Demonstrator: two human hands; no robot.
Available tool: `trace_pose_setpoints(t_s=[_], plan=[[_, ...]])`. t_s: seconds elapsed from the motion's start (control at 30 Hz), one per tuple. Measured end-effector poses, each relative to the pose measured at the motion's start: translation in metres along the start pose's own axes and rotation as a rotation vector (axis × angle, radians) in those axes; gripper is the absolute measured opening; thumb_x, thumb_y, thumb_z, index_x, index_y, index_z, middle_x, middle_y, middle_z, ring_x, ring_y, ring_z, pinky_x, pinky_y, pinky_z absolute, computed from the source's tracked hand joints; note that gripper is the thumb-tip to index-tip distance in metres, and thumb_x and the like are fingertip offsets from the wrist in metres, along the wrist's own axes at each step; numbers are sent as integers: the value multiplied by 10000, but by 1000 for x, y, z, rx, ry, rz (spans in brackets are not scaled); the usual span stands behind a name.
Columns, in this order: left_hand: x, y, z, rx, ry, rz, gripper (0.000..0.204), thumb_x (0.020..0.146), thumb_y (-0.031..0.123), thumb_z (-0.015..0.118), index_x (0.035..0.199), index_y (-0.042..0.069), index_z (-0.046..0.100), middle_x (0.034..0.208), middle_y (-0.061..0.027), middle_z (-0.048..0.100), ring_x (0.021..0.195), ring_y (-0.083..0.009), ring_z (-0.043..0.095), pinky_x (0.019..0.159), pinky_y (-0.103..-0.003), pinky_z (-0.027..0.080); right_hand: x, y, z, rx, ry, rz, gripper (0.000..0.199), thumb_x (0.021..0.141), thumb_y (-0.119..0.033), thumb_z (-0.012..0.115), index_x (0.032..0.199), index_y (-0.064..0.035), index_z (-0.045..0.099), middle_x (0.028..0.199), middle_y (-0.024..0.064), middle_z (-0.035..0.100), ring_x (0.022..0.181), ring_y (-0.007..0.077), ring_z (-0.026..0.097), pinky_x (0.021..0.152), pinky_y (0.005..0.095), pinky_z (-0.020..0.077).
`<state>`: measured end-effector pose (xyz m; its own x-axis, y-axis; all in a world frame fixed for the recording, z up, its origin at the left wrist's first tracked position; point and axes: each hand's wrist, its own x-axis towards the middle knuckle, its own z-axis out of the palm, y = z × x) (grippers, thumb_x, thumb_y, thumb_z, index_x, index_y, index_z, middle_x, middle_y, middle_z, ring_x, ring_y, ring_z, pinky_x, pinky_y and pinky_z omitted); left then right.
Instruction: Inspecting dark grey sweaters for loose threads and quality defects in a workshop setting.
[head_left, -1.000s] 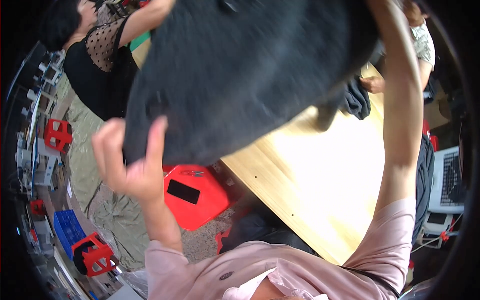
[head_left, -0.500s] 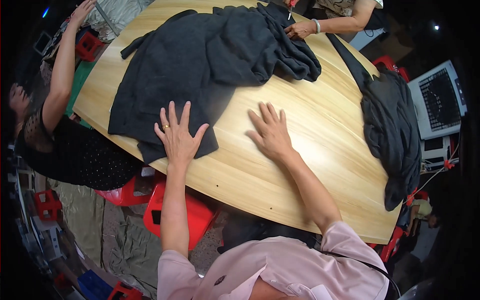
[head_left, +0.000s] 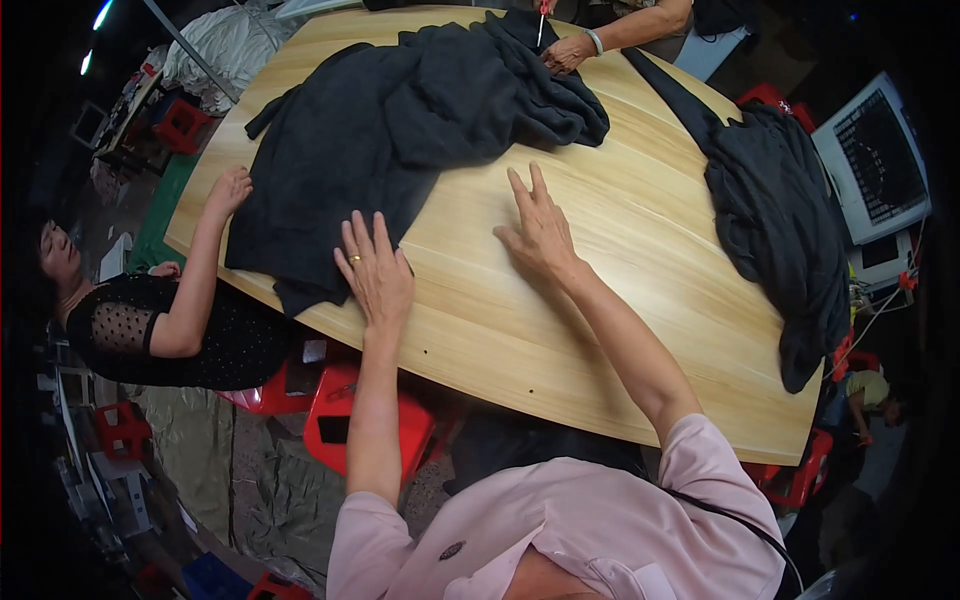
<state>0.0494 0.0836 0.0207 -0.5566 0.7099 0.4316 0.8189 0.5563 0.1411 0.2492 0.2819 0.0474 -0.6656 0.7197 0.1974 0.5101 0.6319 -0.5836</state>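
Observation:
My left hand is at the near right edge of a dark garment, its fingers stretched out over the cloth and gripping nothing. Further right, my right hand is above the bare wood of the table, fingers extended and empty. The dark garment lies partly spread at its left end and bunched toward the far side. At its far end a co-worker's hand rests on the cloth, and red-handled scissors are beside it.
A second dark garment hangs over the table's right edge. At the left edge sits another person, one hand raised by the cloth. Red stools stand below the near edge. A white-framed screen is at right.
My left hand has slid right, toward the cloth's edge, and its fingers are closer together. My right hand has turned more side-on. The person at left has lowered an arm toward the table.

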Motion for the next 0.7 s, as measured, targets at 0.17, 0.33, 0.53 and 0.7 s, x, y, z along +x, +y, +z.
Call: trace_pose_setpoints(t_s=[0.17,0.33,0.53,0.7], plan=[[-36,49,12,-219,-43,184,673,1040,221,729,1651,39,514,1748,-278,406,1638,-442,362,1308,-559,350,103,-3,31,6,-44,-87,939,956,-204,802,1758,-184,315,1778,270,341,1307,524,662,1116,550,556],[-38,53,29,-257,-111,135,597,1077,274,698,1607,36,561,1686,-288,487,1590,-427,446,1302,-572,348,126,49,61,-154,258,-113,147,968,-122,746,1103,-83,704,1128,168,650,972,415,757,830,563,617],[-41,44,17,-192,-69,167,507,1084,229,691,1540,24,612,1617,-260,569,1559,-430,488,1285,-568,379,88,77,27,-154,327,-200,280,893,-110,797,1155,-71,706,1166,162,651,1091,394,629,953,517,552],[-34,53,22,-255,-42,260,413,1092,159,671,1477,8,656,1551,-244,626,1497,-432,558,1237,-526,461,83,89,10,-111,306,-219,295,939,-169,815,1195,-74,704,1205,151,656,1142,376,653,979,513,550]])
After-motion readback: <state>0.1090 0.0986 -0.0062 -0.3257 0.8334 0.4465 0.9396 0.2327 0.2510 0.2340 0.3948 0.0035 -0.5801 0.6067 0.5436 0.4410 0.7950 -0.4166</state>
